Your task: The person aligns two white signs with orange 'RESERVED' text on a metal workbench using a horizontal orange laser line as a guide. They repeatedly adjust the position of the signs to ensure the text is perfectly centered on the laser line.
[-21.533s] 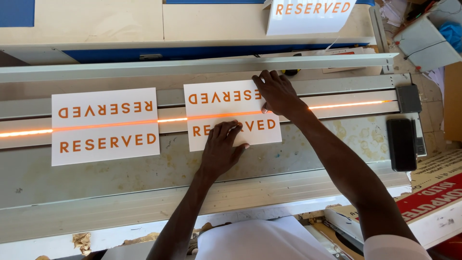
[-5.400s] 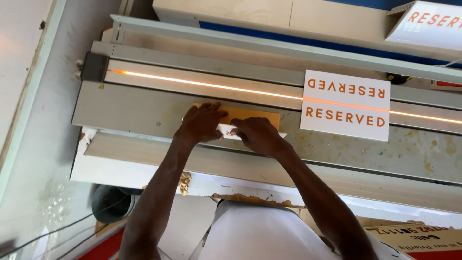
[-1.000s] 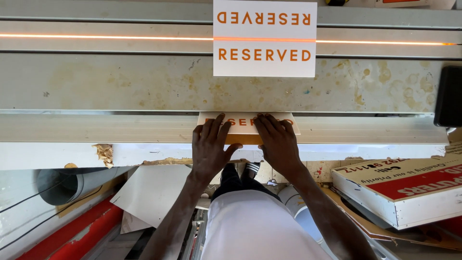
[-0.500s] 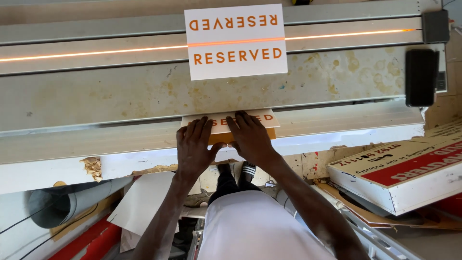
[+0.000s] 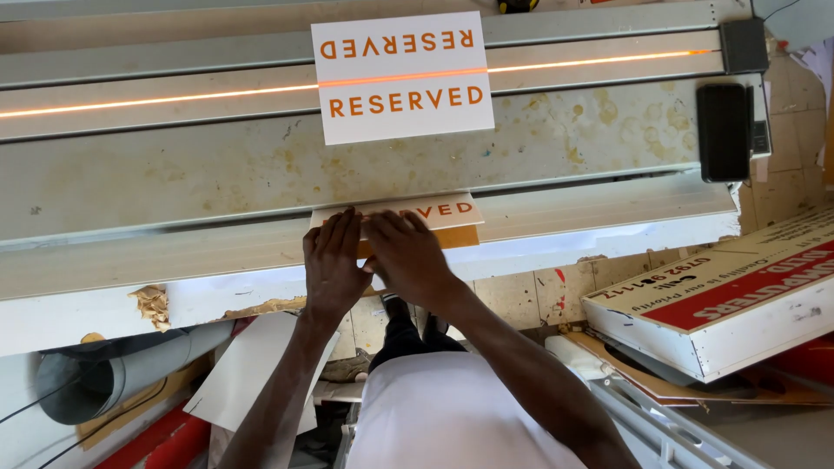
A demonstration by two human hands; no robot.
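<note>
Folded card [image 5: 434, 213], white with orange lettering, lies at the near edge of the bench [image 5: 174, 187], half under both hands. Left hand [image 5: 334, 265] presses flat on it, fingers straight and together. Right hand [image 5: 408, 256] lies beside, fingers spread flat, gripping nothing. Flat sign [image 5: 401, 78] sits farther back across a glowing orange line [image 5: 156, 98]. Black device [image 5: 723, 130] rests right.

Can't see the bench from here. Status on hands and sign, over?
Left hand and right hand flat on folded sign at bench edge. Second sign lies apart across glowing strip. Nothing blocking.
</note>
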